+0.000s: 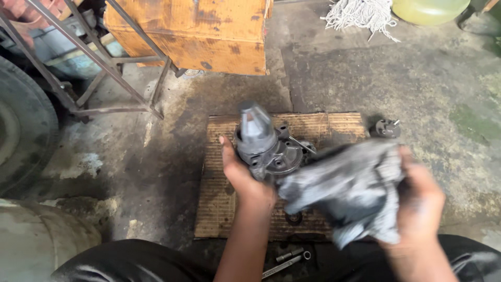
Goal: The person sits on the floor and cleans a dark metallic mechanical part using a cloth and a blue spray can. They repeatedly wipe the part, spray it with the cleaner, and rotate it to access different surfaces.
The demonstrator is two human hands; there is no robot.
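Left hand (245,180) gripping metal housing (263,146) above cardboard mat (219,198); right hand (420,201) clutching grey rag (349,190). Best: steady housing, wipe firmly, over mat.

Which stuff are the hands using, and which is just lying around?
In use:
left hand holding grey metal part
right hand holding grey rag
cardboard mat underneath

Lying about:
small metal piece
bolts
orange box
tyre
white mop strings

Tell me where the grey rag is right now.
In the head view the grey rag is bunched in the right hand, right of centre, just beside the grey metal housing held by the left hand, above the cardboard sheet.
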